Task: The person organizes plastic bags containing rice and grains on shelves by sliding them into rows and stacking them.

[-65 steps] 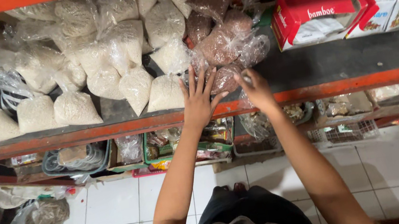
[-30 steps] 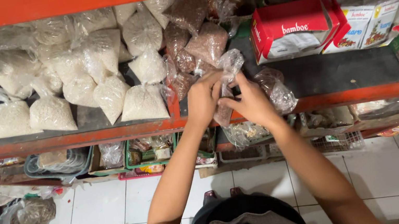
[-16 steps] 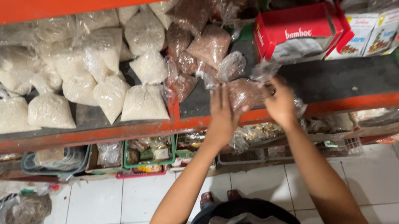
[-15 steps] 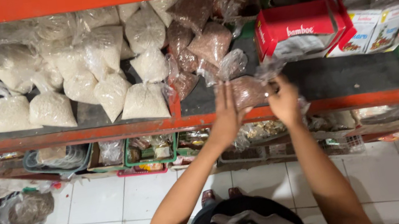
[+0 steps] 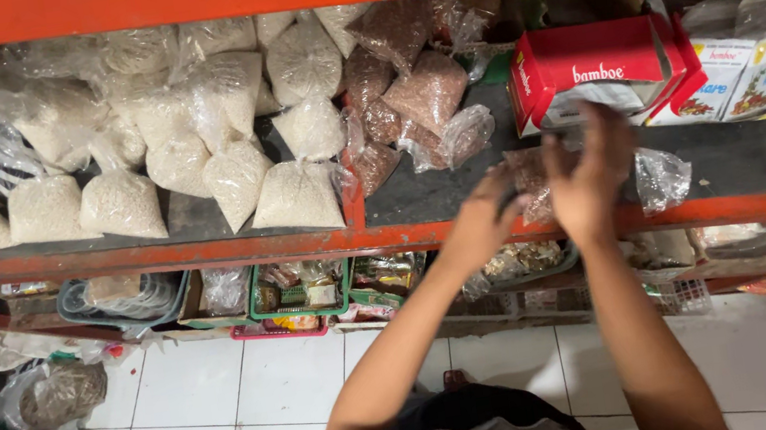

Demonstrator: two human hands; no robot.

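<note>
Grain bags (image 5: 294,196) lie on shelf (image 5: 207,253) left, carton (image 5: 589,73) behind hands w/ bag (image 5: 532,185), baskets (image 5: 299,293) below.

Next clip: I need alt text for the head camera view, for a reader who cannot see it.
Seen from above, a person's left hand and right hand handle a clear bag of brown grains at the front of an orange metal shelf. Bags of white grains lie to the left, more brown bags behind, and a red carton to the right.

One head-worn camera looks steeply down, close over the orange shelf (image 5: 206,249) and tiled floor (image 5: 260,405).
</note>
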